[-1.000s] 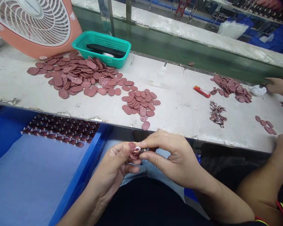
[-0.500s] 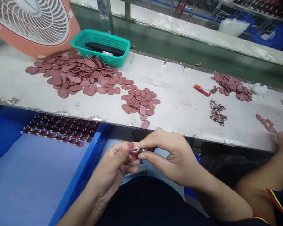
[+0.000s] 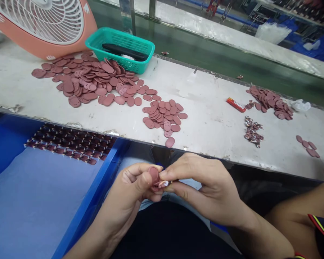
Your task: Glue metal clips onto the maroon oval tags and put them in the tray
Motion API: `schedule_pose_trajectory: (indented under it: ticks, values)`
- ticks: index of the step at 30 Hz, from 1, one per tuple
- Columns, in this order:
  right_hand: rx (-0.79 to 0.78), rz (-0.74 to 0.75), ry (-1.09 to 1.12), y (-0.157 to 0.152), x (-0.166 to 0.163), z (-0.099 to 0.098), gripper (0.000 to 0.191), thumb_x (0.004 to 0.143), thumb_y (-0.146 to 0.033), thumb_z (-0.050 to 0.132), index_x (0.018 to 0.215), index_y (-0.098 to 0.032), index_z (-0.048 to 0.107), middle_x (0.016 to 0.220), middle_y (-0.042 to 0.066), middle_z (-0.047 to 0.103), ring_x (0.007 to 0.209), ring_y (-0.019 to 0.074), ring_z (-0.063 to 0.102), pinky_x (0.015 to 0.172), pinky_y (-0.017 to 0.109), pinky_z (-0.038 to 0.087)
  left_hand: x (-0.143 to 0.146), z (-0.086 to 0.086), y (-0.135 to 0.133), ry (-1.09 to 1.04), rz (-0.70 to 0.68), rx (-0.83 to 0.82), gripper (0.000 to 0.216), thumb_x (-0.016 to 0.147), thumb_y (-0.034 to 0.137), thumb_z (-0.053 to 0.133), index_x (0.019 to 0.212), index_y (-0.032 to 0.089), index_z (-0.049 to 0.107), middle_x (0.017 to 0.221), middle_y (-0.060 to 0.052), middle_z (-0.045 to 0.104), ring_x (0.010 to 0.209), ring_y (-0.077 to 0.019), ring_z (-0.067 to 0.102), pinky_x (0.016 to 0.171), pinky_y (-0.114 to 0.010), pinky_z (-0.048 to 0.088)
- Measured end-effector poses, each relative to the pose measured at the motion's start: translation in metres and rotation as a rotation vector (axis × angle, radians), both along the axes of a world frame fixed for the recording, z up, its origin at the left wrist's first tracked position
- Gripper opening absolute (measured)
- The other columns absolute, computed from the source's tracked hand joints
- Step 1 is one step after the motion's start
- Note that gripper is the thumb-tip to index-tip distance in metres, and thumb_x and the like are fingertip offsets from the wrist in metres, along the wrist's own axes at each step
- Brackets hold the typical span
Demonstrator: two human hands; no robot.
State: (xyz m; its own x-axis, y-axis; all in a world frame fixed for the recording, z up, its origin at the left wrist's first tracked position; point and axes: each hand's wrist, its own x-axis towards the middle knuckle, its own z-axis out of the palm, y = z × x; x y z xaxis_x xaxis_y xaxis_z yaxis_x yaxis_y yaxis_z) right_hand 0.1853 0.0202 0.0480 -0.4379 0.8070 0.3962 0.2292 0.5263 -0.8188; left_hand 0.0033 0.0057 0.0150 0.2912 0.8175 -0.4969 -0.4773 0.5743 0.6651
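Observation:
Between thumb and fingers, my left hand (image 3: pixel 136 183) pinches a reddish-brown oval disc (image 3: pixel 153 173). My right hand (image 3: pixel 199 183) grips a small shiny metallic and brown piece (image 3: pixel 163 184) against the disc's lower right side. Both hands meet over my lap, just below the table's front edge. Fingers cover much of the small piece, so I cannot tell whether it is joined to the disc. On the table just beyond my hands lies a small heap of similar oval discs (image 3: pixel 164 117).
A large disc pile (image 3: pixel 91 79) lies by the green basket (image 3: pixel 148 59) and orange fan (image 3: pixel 89 32). Rows of assembled pieces (image 3: pixel 72 138) lie in a blue tray (image 3: pixel 78 212) at left. Rightward are a red lighter (image 3: pixel 235 105), small brown parts (image 3: pixel 253 131) and a co-worker's arm (image 3: pixel 299 201).
The small metallic piece has shifted down and right against the disc, and the disc's face shows more. The co-worker's hand has moved right. The whole view has shifted slightly.

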Motion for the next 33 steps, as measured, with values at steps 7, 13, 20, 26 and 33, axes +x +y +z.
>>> schedule_pose_trajectory:
  ticks: [7, 13, 20, 26, 33]
  values:
    - [0.024, 0.081, 0.051, -0.007, -0.002, 0.003, 0.03, 0.091, -0.007, 0.067, 0.118, -0.02, 0.067, 0.094, 0.005, 0.078, 0.086, 0.0162, 0.075, 0.078, 0.028, 0.059, -0.006, 0.002, -0.005, -0.07, -0.004, 0.055, 0.015, 0.07, 0.033, 0.089, 0.075, 0.022, 0.081, 0.061, -0.001, 0.073, 0.055, -0.0123, 0.065, 0.053, -0.019, 0.052]
    - [0.032, 0.095, 0.021, -0.009, -0.003, 0.004, 0.029, 0.094, -0.006, 0.063, 0.12, -0.019, 0.065, 0.095, 0.005, 0.079, 0.088, 0.0135, 0.075, 0.079, 0.026, 0.059, -0.009, 0.004, -0.006, -0.096, 0.003, 0.023, 0.021, 0.063, 0.036, 0.092, 0.073, 0.022, 0.081, 0.06, -0.002, 0.072, 0.052, -0.0119, 0.063, 0.052, -0.019, 0.052]
    - [0.042, 0.123, 0.026, -0.008, -0.005, 0.005, 0.03, 0.092, -0.002, 0.063, 0.118, -0.016, 0.066, 0.098, 0.006, 0.079, 0.092, 0.014, 0.075, 0.08, 0.025, 0.059, -0.015, -0.001, -0.009, -0.093, -0.02, 0.035, 0.026, 0.061, 0.041, 0.092, 0.077, 0.024, 0.082, 0.056, 0.001, 0.069, 0.045, -0.01, 0.058, 0.048, -0.02, 0.051]
    - [0.008, 0.089, 0.018, -0.003, -0.008, 0.003, 0.022, 0.091, -0.007, 0.066, 0.111, -0.017, 0.069, 0.09, 0.005, 0.079, 0.082, 0.0149, 0.075, 0.075, 0.026, 0.059, -0.011, -0.002, -0.003, -0.095, -0.019, 0.019, 0.017, 0.071, 0.037, 0.087, 0.075, 0.022, 0.081, 0.059, -0.001, 0.071, 0.053, -0.0102, 0.063, 0.052, -0.017, 0.051]
    - [-0.064, 0.019, -0.064, 0.007, -0.007, -0.002, 0.022, 0.086, -0.007, 0.072, 0.104, -0.019, 0.072, 0.09, 0.003, 0.078, 0.077, 0.0142, 0.071, 0.071, 0.026, 0.057, -0.009, -0.01, 0.004, -0.101, -0.007, -0.061, 0.025, 0.07, 0.042, 0.087, 0.077, 0.018, 0.081, 0.063, -0.001, 0.07, 0.055, -0.0094, 0.062, 0.05, -0.016, 0.054]
